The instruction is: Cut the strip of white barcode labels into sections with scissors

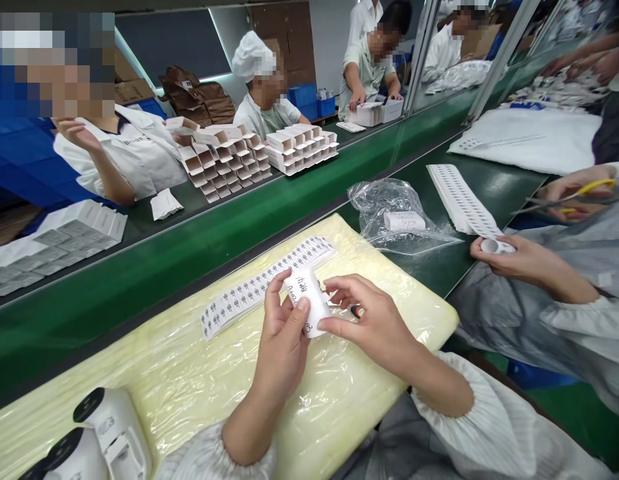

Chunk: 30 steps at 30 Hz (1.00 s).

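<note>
The roll of labels sits between both hands, lifted a little above the yellow foam pad near the middle of the view, and it is held there seemingly so that its free end can be worked at eye level rather than flat on the pad. The left hand wraps it from the side, thumb and fingers pressed onto its white outer paper, while the right hand pinches its lower right edge between thumb and forefinger, the other fingers loosely spread. The roll is small, white and squat, with dark handwriting on its outer wrap; the writing is too small to read. A long strip of printed labels lies flat on the pad just beyond the hands, stretched out probably to keep it from curling. Further right a clear plastic bag with another white roll inside rests on the green counter. At the right edge a co-worker's hand holds a similar roll, and white devices stand at the lower left.
</note>
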Tool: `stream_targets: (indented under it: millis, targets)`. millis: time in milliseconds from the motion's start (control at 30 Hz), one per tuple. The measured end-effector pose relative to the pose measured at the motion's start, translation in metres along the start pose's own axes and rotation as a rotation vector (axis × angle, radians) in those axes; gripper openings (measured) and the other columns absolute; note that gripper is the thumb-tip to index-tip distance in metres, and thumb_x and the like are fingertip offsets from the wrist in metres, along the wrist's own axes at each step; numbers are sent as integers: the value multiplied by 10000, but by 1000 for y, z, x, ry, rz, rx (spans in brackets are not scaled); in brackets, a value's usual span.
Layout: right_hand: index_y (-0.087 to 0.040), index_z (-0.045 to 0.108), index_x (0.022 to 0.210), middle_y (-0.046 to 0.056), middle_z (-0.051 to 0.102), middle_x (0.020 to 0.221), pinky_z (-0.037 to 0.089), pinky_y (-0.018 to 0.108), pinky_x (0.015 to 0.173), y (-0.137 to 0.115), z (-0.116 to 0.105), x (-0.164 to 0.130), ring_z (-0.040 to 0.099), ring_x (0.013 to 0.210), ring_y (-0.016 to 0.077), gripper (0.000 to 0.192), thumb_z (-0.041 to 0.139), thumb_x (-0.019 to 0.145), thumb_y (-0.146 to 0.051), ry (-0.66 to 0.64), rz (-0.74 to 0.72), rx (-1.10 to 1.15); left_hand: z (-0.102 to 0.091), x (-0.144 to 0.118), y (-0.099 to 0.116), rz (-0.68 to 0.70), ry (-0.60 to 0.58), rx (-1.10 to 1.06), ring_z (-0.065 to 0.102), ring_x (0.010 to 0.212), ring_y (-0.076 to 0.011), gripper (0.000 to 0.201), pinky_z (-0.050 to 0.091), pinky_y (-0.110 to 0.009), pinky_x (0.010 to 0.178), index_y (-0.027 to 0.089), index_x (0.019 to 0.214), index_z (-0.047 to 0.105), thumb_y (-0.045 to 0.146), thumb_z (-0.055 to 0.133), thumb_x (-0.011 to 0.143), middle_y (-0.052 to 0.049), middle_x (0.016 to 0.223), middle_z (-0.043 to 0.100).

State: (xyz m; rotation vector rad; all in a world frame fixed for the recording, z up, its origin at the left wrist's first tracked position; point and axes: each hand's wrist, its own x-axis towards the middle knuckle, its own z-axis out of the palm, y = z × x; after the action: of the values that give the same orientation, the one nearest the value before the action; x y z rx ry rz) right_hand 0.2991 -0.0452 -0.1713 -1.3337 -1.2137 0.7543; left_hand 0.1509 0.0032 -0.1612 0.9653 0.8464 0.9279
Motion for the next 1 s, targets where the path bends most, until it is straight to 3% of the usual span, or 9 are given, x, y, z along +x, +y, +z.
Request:
stream_targets:
  millis: [167, 300, 400, 567, 700, 900, 1000]
  targets:
    - [-229, 757, 1060, 32, 740, 939, 510, 289, 743, 0, -4, 3, 689, 840, 168, 147, 692, 928, -232, -76, -195, -199, -2, 2, -3, 47, -47, 99, 666, 982, -194, 760, 538, -346, 887, 343, 1331, 376, 451, 852, 747, -5, 1059, 668]
    - [-210, 770, 1003, 29, 747, 905, 508, 278, 733, 1, -15, 13, 698, 833, 168, 137, 639, 976, -239, -233, -248, -288, -7, 5, -1, 33, -42, 145, 646, 902, -165, 680, 522, -269, 760, 306, 1235, 421, 434, 861, 732, 0, 1023, 657]
    - [-213, 773, 1038, 28, 758, 902, 517, 278, 721, 4, -20, 19, 706, 819, 172, 149, 640, 969, -221, -271, -253, -341, -8, 6, 0, 8, -52, 165, 643, 883, -174, 659, 502, -257, 710, 302, 1249, 434, 451, 837, 749, -4, 999, 646]
    - [-176, 740, 963, 79, 742, 868, 520, 298, 725, 14, -9, 16, 692, 789, 193, 187, 557, 997, -196, -182, -425, -648, -7, 5, -3, 65, 3, 247, 615, 864, -173, 646, 503, -279, 727, 302, 1298, 448, 452, 802, 779, -5, 986, 622]
    - [-164, 691, 847, 89, 710, 796, 488, 295, 658, 21, 2, 12, 665, 730, 198, 246, 500, 1003, -161, -132, -507, -751, -7, 4, -5, 109, 30, 289, 610, 896, -183, 600, 509, -298, 756, 303, 1301, 454, 452, 768, 811, -9, 999, 615]
    - [-163, 693, 847, 86, 725, 801, 482, 290, 650, 22, 6, 15, 663, 715, 187, 253, 493, 1002, -181, -23, -429, -720, -3, 1, -2, 122, 13, 283, 629, 1069, -226, 629, 514, -338, 860, 307, 1354, 428, 416, 756, 828, -57, 1191, 636]
    - [-180, 705, 883, 59, 745, 841, 511, 279, 682, 15, 5, 14, 685, 736, 172, 185, 540, 967, -182, 63, -337, -570, -4, 2, 0, 42, 8, 146, 644, 1022, -215, 746, 519, -310, 800, 343, 1416, 376, 393, 780, 792, -41, 1145, 656]
